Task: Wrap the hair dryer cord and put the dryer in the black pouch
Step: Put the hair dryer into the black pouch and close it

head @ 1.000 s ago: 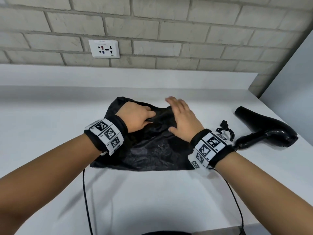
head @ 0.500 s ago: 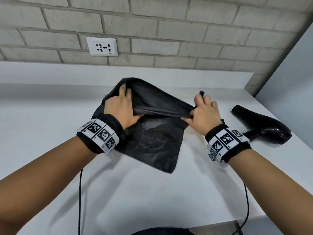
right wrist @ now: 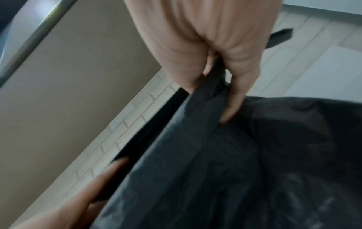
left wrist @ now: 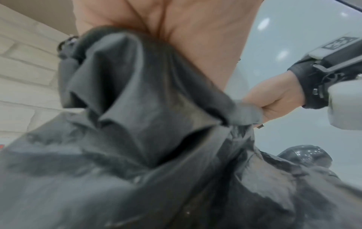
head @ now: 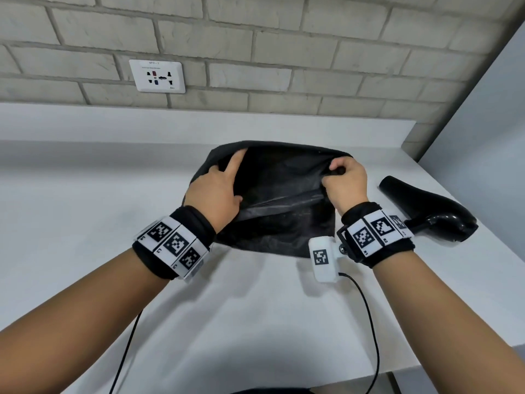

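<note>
The black pouch (head: 284, 194) is lifted off the white counter (head: 85, 223) at the middle, its mouth spread wide toward me. My left hand (head: 216, 189) holds the left rim, index finger straight inside the opening and thumb on the near edge. My right hand (head: 345, 180) grips the right rim in a fist. The left wrist view shows pouch fabric (left wrist: 137, 139) draped over my left hand (left wrist: 186, 31), with the right hand (left wrist: 274, 99) pulling its corner. The black hair dryer (head: 434, 214) lies on the counter right of my right wrist. Its cord is hidden.
A white wall socket (head: 157, 76) sits in the brick wall behind a raised ledge. A grey panel (head: 483, 137) closes off the right side beyond the dryer. Thin black cables from the wrist cameras hang over the counter's front edge (head: 426, 373).
The pouch lay flat under both hands a second ago. Both hands then took its rim, lifted it and pulled apart, so the mouth now gapes wide.
</note>
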Motion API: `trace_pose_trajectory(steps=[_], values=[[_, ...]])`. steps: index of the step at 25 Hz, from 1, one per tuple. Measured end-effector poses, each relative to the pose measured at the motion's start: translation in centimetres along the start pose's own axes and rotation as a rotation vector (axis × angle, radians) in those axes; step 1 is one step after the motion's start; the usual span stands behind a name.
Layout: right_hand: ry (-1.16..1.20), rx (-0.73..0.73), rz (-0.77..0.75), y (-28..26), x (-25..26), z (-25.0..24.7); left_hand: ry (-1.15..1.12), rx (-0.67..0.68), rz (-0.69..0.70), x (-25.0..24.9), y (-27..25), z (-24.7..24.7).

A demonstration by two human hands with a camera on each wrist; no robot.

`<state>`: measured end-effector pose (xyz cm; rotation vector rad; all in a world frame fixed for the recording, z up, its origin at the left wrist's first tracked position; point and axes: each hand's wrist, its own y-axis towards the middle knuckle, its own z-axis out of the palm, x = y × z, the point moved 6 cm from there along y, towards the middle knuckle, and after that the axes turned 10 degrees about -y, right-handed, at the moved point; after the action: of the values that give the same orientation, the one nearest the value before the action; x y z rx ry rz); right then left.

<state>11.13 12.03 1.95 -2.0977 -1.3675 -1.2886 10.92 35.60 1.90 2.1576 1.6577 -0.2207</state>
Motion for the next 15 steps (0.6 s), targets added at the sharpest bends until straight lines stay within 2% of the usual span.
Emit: trace_pose_trajectory(steps=[4, 8, 11, 15], values=[[-0.153, 0.045, -0.110, -0.7, 0.9, 0.2, 0.028, -0.004, -0.034, -0.4, 0.5, -1.0], [-0.252, -0.029, -0.075, 0.1, 0.2, -0.6, 0.175, -0.014, 0.117, -2.0, -0.9, 0.5], [-0.261, -0.053, -0.041, 0.6, -0.5, -0.1, 0.155, 0.092, 0.219, -3.3, -2.9, 2.5], [0.015, -0.051, 0.143, 0.6, -2.2, 0.7, 0.232, 0.314, 0.284, -3.5, -3.1, 4.1]])
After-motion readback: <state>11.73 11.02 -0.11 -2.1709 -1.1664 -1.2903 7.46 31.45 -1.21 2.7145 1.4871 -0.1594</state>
